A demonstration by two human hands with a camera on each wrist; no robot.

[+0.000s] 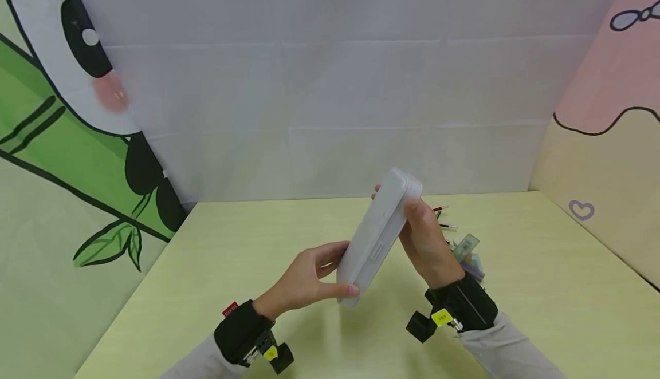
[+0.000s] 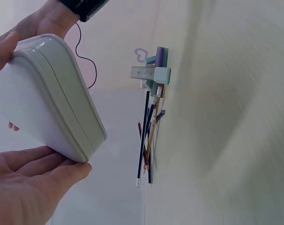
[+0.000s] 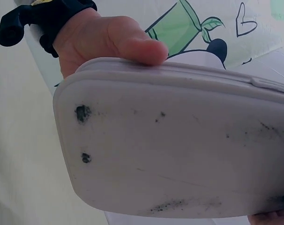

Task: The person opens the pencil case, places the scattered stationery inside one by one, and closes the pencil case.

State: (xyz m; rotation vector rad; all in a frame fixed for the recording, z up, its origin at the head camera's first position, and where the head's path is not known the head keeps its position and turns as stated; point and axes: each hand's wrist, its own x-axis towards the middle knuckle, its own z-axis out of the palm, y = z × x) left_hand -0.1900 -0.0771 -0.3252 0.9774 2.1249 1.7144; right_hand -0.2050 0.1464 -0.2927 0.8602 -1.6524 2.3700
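Note:
A white pencil case point(image 1: 378, 236), long with rounded corners, is held tilted above the table between both hands. Its lid is closed, with a seam and a small clasp along the side. My left hand point(image 1: 309, 279) grips the lower end, thumb on the near side. Around the upper end my right hand point(image 1: 428, 244) holds on, thumb on the side and some fingers behind the case. The right wrist view shows dark smudges and scuffs on one broad face of the case point(image 3: 179, 150).
Several pencils point(image 2: 149, 136) lie in a loose bunch on the pale yellow table point(image 1: 247, 236), behind the right hand. Beside them are a greenish translucent block point(image 1: 466, 246) and a purple piece point(image 1: 473, 270). A white cloth wall point(image 1: 361, 93) stands at the back, with printed panels either side.

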